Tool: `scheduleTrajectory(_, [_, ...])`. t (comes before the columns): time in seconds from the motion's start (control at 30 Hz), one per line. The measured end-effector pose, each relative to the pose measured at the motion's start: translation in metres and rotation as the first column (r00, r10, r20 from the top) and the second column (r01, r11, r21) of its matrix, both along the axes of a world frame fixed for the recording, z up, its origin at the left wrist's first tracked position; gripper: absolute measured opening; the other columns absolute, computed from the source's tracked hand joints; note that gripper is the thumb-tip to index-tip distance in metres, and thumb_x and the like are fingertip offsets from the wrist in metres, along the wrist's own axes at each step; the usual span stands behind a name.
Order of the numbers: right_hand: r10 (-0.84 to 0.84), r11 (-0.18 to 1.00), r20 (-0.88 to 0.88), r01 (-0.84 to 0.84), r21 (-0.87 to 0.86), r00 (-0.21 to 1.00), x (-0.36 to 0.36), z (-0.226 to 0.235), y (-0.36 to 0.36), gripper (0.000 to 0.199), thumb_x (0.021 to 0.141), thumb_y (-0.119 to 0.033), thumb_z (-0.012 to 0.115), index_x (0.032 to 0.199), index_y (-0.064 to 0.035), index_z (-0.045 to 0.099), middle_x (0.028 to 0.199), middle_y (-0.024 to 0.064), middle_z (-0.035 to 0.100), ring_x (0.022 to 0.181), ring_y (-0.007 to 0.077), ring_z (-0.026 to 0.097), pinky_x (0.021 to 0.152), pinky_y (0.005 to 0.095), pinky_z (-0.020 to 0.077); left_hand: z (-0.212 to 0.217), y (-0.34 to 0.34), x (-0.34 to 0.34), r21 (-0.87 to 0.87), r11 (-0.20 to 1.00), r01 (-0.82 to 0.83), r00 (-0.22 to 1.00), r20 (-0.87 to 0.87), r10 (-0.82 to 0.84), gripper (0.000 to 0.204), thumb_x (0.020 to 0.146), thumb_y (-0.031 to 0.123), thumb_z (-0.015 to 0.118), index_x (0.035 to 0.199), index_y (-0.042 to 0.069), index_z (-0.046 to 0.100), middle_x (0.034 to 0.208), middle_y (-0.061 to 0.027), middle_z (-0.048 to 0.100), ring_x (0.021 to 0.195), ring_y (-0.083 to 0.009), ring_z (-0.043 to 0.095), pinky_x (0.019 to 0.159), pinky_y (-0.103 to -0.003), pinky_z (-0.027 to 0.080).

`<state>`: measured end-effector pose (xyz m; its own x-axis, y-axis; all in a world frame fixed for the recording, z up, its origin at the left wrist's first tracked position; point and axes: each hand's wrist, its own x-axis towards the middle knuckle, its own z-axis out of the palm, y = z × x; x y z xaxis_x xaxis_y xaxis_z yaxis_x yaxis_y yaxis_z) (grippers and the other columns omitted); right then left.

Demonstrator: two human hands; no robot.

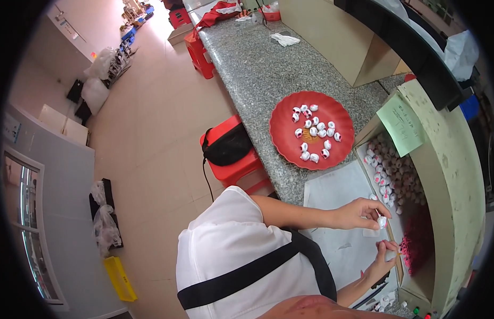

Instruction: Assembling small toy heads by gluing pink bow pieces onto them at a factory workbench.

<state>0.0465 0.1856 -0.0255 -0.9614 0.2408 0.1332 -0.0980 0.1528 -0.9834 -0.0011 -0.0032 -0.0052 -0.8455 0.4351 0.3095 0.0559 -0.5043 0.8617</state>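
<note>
Left hand (357, 215) pinched a small white piece (382, 222) between thumb and fingertips; right hand (381, 264), curled round a whitish object (390, 256), sat nearby at its six o'clock; piece's long axis unclear.

Head-worn fisheye looks down, near hands (354, 215) and speckled counter (241, 69).

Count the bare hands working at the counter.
2. The left hand is over the pale sheet, pinching a small white piece; the right hand is beside the pink pile, holding a whitish object. No others show.
</note>
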Motion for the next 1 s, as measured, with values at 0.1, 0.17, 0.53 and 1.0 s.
scheduleTrajectory(0.1, [-0.044, 0.999, 0.090, 0.044, 0.012, 0.995, 0.012, 0.006, -0.001, 0.004, 0.073, -0.002, 0.052, 0.075, 0.0005, 0.049, 0.070, 0.0046, 0.046, 0.063, 0.0109, 0.045, 0.062, 0.0228, 0.0390, 0.002, 0.002, 0.004, -0.001, 1.000, 0.025, 1.000, 0.018, -0.025, 0.033, 0.073, 0.005, 0.056, 0.104, 0.002, 0.047, 0.089, -0.0028, 0.052, 0.078, -0.0081, 0.050, 0.071, -0.023, 0.041])
scheduleTrajectory(0.17, [-0.067, 0.998, 0.075, 0.066, 0.014, 0.995, 0.018, 0.009, -0.001, 0.004, 0.073, -0.002, 0.052, 0.075, 0.0005, 0.049, 0.069, 0.0047, 0.046, 0.062, 0.0108, 0.045, 0.061, 0.0224, 0.0386, 0.005, 0.003, 0.008, 0.032, 0.997, 0.074, 0.992, 0.104, -0.077, 0.033, 0.073, 0.004, 0.055, 0.105, 0.001, 0.046, 0.091, -0.0023, 0.050, 0.079, -0.0075, 0.049, 0.071, -0.022, 0.040])
scheduleTrajectory(0.53, [-0.035, 0.979, -0.046, 0.025, -0.201, 0.998, 0.029, 0.041, -0.021, 0.008, 0.067, 0.005, 0.053, 0.072, 0.0017, 0.048, 0.071, 0.0086, 0.049, 0.062, 0.0147, 0.049, 0.058, 0.0234, 0.0400, 0.005, 0.010, 0.008, 0.044, 0.997, 0.070, 0.988, 0.132, -0.075, 0.034, 0.072, -0.005, 0.052, 0.105, -0.001, 0.045, 0.097, -0.0063, 0.050, 0.084, -0.0092, 0.049, 0.072, -0.021, 0.040])
scheduleTrajectory(1.0, [0.032, 0.950, -0.029, -0.039, -0.310, 0.999, 0.028, 0.046, -0.028, 0.009, 0.066, 0.005, 0.057, 0.072, 0.0025, 0.051, 0.071, 0.0094, 0.054, 0.061, 0.0125, 0.051, 0.058, 0.0222, 0.0418, 0.007, 0.023, 0.016, -0.336, 0.934, -0.121, 0.956, -0.294, 0.018, 0.030, 0.069, -0.008, 0.053, 0.098, -0.002, 0.051, 0.100, -0.0130, 0.049, 0.090, -0.0171, 0.049, 0.075, -0.026, 0.042])
